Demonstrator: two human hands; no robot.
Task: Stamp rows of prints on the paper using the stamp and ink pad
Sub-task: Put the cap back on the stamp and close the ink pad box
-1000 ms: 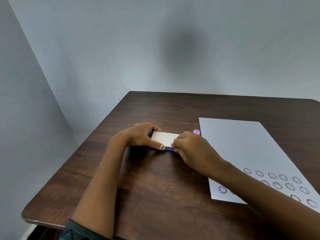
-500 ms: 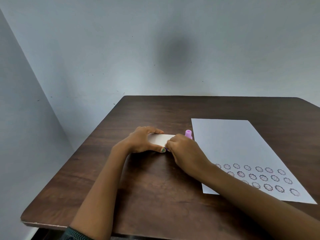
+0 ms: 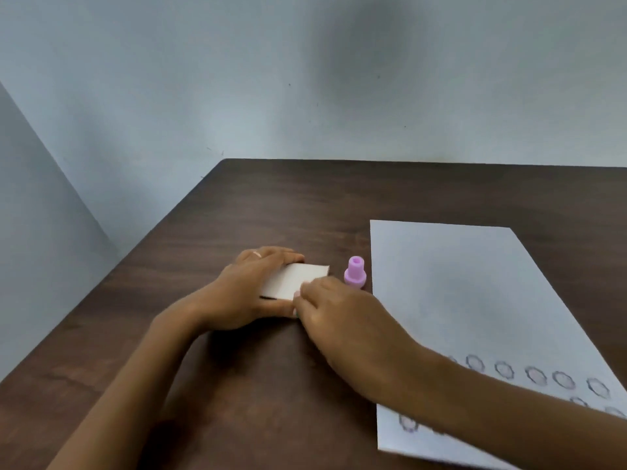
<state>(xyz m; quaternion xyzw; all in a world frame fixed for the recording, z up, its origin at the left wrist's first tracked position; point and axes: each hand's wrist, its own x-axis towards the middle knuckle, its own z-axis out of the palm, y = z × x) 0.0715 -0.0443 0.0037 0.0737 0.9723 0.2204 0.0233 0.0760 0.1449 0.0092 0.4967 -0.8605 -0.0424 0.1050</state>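
The ink pad point(image 3: 294, 280), a small flat box with a pale lid, lies on the brown desk point(image 3: 237, 385). The left hand point(image 3: 244, 293) clasps its 9 o'clock end, fingers curled around it. The right hand point(image 3: 342, 320) pinches its 5 o'clock corner with bent fingers. The pink stamp point(image 3: 355, 273) stands upright just at its 3 o'clock, untouched, beside the paper point(image 3: 458, 300), whose near end carries rows of round prints point(image 3: 532, 374).

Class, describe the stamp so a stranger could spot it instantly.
Start at the white paper on the dark wooden table. Just off its left edge, right of the flat white ink pad, stands the stamp: the only pink, upright, knob-shaped thing.
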